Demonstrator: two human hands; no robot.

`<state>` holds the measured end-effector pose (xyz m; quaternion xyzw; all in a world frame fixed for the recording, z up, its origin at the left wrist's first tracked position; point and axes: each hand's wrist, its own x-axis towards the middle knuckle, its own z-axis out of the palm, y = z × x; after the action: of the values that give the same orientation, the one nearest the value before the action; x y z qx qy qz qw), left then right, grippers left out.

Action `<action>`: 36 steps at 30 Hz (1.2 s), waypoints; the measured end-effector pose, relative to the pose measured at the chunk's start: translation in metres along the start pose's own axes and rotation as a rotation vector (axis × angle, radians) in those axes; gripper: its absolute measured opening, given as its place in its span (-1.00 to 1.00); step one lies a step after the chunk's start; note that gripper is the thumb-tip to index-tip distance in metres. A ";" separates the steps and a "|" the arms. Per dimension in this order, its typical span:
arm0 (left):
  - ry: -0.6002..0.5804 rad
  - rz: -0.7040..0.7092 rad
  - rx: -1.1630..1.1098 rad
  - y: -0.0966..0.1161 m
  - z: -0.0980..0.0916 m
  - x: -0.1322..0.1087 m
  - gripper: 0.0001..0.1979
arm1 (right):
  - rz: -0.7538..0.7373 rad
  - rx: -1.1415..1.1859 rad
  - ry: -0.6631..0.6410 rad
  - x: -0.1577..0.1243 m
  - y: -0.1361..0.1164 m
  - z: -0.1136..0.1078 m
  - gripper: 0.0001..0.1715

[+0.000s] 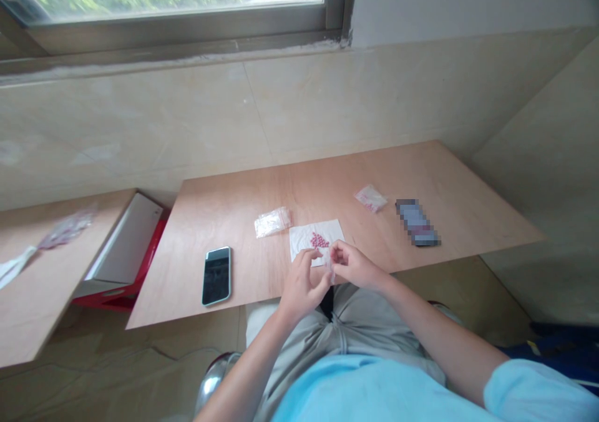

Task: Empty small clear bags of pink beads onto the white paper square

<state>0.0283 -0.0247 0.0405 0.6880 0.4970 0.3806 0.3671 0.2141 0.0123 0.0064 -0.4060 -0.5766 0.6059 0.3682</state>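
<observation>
A small heap of pink-red beads (pixel 319 240) lies on a white paper sheet (pixel 337 228) near the table's front edge. My right hand (pixel 354 266) is closed in a pinch on a small clear plastic bag (pixel 332 277) just in front of the paper. Over the paper's near left corner is my left hand (pixel 303 289), its thumb and fingers apart. The left thumb reaches close to the bag; whether it touches is unclear. Fine detail between the fingertips is too small to make out.
A stack of clear plastic bags (pixel 272 222) lies behind the paper's left side. Another bag with pink contents (pixel 371 198) sits farther back right. One phone (pixel 217 276) is at the left, another blurred phone (pixel 418 223) at the right. A second table (pixel 47 284) stands left.
</observation>
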 end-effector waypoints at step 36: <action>-0.181 -0.366 -0.694 -0.007 -0.003 0.010 -0.62 | -0.226 -0.292 -0.056 -0.010 -0.035 -0.006 -0.80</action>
<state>0.0247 -0.0130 0.0369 0.4539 0.4187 0.3920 0.6819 0.2231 0.0083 0.0419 -0.3707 -0.7103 0.4818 0.3548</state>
